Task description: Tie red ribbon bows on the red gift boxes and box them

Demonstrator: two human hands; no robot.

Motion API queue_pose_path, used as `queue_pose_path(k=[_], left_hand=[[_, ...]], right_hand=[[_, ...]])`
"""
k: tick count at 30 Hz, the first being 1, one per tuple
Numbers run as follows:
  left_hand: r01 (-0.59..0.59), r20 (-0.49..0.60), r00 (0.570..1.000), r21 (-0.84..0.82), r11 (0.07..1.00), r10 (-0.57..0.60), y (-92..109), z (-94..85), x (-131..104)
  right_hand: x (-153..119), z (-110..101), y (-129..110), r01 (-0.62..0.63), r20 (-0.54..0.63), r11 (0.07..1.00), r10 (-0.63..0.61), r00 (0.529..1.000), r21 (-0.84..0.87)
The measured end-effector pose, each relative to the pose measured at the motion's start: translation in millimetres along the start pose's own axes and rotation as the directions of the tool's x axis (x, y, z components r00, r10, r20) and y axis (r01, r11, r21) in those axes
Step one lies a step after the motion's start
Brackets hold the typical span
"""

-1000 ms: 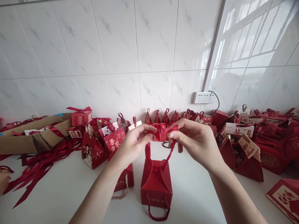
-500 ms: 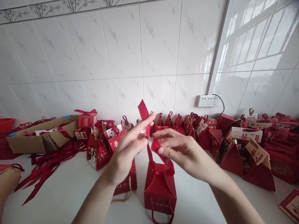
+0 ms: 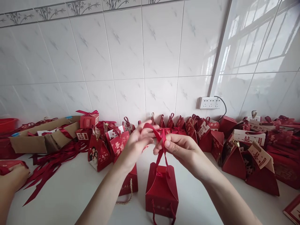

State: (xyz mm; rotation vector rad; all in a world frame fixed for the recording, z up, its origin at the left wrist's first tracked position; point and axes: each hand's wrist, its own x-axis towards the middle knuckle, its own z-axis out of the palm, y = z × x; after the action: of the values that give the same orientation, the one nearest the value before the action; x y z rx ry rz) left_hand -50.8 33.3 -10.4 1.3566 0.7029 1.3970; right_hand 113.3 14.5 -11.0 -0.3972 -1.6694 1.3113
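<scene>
A small red gift box (image 3: pixel 161 198) with rope handles stands on the table below my hands, its curved top flaps folded together. From its top a red ribbon (image 3: pixel 167 164) rises in two strands that cross at my fingers. My right hand (image 3: pixel 185 153) is closed, pinching the ribbon at the crossing between thumb and fingers. Slightly blurred, my left hand (image 3: pixel 133 147) has its bent fingers on the ribbon's upper loop, to the left of the crossing. Behind my left forearm, a second red box (image 3: pixel 131 184) with a gold rope handle is partly hidden.
Several red gift boxes (image 3: pixel 203 134) line the tiled wall, with more (image 3: pixel 262 175) at right. Loose ribbons (image 3: pixel 50 168) lie at left beside an open cardboard box (image 3: pixel 28 145). Another person's hand (image 3: pixel 15 178) holds a red item at the left edge. A power strip (image 3: pixel 209 103) hangs on the wall.
The ribbon's upright end has come down into a loop at my left fingers. My right hand has moved slightly left and now grips the crossed strands. The other person's hand has moved further into view.
</scene>
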Motion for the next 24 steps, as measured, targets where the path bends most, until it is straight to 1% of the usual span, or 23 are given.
queue_pose_path(k=[1,2,4,6,8,10,13,15,17,20,22,23,24], left_hand=[[0.049,0.075,0.996,-0.026,0.998,-0.047,1,1.2,0],[0.062,0.141,0.989,-0.057,0.996,-0.053,1,2.3,-1],[0.028,0.228,0.974,-0.115,0.993,-0.001,3,3.4,-3],[-0.023,0.259,0.964,-0.129,0.991,0.056,5,2.6,-4],[-0.069,0.233,0.968,-0.114,0.991,0.094,6,0.5,-5],[-0.106,0.178,0.976,-0.114,0.988,0.125,7,-1.5,-4],[-0.127,0.116,0.982,-0.155,0.980,0.146,9,-3.1,-5],[-0.119,0.126,0.981,-0.188,0.975,0.144,10,-3.4,-6],[-0.103,0.174,0.975,-0.204,0.973,0.140,12,-3.0,-8],[-0.127,0.223,0.959,-0.222,0.967,0.177,13,-1.1,-10],[-0.164,0.206,0.955,-0.226,0.960,0.212,12,0.1,-11],[-0.194,0.173,0.957,-0.207,0.959,0.231,11,0.3,-11],[-0.233,0.118,0.960,-0.167,0.958,0.254,10,0.2,-10]], right_hand=[[0,-1,2,0.000,0.005,0.999,0.000,1.000,0.038],[1,-2,3,0.000,0.007,0.997,-0.001,1.000,0.071],[1,-3,5,-0.001,0.012,0.992,0.000,1.000,0.123],[1,-3,5,-0.004,0.018,0.989,0.002,1.000,0.145],[1,-3,4,-0.010,0.023,0.990,0.007,1.000,0.139],[1,-3,4,-0.021,0.036,0.992,0.017,0.999,0.126],[0,-2,4,-0.033,0.043,0.993,0.028,0.999,0.115],[-1,-2,5,-0.033,0.044,0.993,0.028,0.999,0.114],[-1,-2,5,-0.034,0.049,0.993,0.028,0.998,0.113],[-1,0,4,-0.037,0.061,0.994,0.030,0.998,0.102],[-1,1,2,-0.036,0.062,0.996,0.031,0.998,0.083],[-2,1,0,-0.033,0.055,0.997,0.030,0.998,0.065],[-2,1,-2,-0.028,0.034,0.999,0.027,0.999,0.034]])
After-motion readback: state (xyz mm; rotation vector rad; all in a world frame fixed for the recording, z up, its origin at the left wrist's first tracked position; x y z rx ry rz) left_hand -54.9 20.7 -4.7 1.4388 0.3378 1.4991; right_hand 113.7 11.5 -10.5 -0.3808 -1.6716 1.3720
